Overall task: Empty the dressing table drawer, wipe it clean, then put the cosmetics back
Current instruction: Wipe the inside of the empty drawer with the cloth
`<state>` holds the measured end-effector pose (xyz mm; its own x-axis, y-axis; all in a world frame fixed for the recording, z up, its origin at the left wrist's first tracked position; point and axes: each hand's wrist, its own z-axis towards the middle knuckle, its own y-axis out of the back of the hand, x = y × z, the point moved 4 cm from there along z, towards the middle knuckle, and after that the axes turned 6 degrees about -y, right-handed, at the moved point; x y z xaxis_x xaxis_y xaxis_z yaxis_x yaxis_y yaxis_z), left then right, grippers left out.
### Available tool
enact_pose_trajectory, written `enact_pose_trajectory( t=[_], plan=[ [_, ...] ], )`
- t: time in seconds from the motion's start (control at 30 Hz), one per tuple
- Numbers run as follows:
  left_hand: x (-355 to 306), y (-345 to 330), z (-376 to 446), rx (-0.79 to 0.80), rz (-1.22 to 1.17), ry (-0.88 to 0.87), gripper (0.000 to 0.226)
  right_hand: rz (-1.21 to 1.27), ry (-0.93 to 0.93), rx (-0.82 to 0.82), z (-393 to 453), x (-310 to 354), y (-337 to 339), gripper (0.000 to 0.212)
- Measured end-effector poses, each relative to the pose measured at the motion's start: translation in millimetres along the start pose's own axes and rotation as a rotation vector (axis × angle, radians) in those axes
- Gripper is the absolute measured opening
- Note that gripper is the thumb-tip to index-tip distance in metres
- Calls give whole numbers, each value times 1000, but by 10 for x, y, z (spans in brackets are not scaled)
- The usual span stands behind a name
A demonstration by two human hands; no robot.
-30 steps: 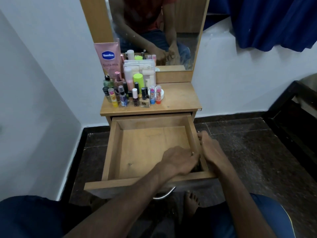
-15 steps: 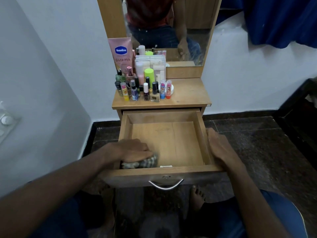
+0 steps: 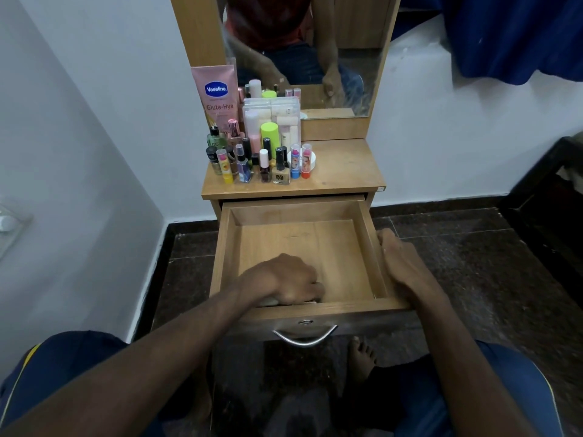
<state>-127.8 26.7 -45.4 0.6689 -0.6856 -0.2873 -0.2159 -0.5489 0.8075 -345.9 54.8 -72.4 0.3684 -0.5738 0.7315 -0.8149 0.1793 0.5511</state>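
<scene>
Wooden and pulled fully out, the drawer (image 3: 303,247) lies open under both hands, its floor bare wood ahead of the left hand and across to the right wall. The left hand (image 3: 284,280) is down inside it, at the near edge just behind the front panel, with the fingers curled over a pale cloth (image 3: 271,301) of which only a sliver shows beneath the palm. Left of that hand a narrow strip of floor runs to the left wall; ahead of it the whole back half of the drawer is open up to the rear wall. The right hand (image 3: 400,263) lies along the top of the drawer's right wall, fingers stretched forward and flat on the rim, thumb side toward the inside. A curved metal handle (image 3: 305,337) hangs on the front panel, below and between the two hands.

Beyond the hands, past the drawer's rear wall, the cosmetics (image 3: 262,152) stand bunched on the left part of the dressing table top (image 3: 344,171), close to its front edge; the top's right part, ahead of the right hand, is bare wood. A pink Vaseline tube (image 3: 217,96) leans at the back of the bunch against the mirror (image 3: 347,52).
</scene>
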Motion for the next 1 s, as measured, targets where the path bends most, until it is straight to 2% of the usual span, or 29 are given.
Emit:
enact_pose_trajectory(
  t=[0.2, 0.33, 0.4, 0.53, 0.57, 0.63, 0.7, 0.77, 0.87, 1.0],
  plan=[
    [-742, 42, 575, -126, 40, -147, 49, 14, -34, -17, -13, 8, -19, 58],
    [-792, 41, 771, -179, -82, -80, 48, 41, -17, -28, 5, -19, -10, 61],
    [-653, -3, 796, -219, -313, 30, 47, 34, -7, -24, 22, -25, -6, 58],
    [-250, -127, 658, -266, -1268, 291, 39, -17, 38, -1, 35, -17, -10, 56],
    [-151, -121, 587, -286, -1436, 315, 38, -26, 44, 4, 36, -11, -7, 56],
    [77, -48, 445, -377, -1593, 274, 40, -34, 44, 15, 27, 8, -5, 56],
    [275, 41, 309, -507, -1626, 253, 46, -23, 34, 18, 27, 9, -1, 60],
    [397, 44, 231, -605, -1650, 308, 54, 1, 27, 14, 30, -5, -8, 60],
    [371, -91, 245, -555, -1715, 377, 61, 0, 25, -1, 31, -18, -20, 55],
    [6, -216, 386, -341, -1760, 350, 60, 0, 31, -4, 19, -11, -13, 55]
  ],
)
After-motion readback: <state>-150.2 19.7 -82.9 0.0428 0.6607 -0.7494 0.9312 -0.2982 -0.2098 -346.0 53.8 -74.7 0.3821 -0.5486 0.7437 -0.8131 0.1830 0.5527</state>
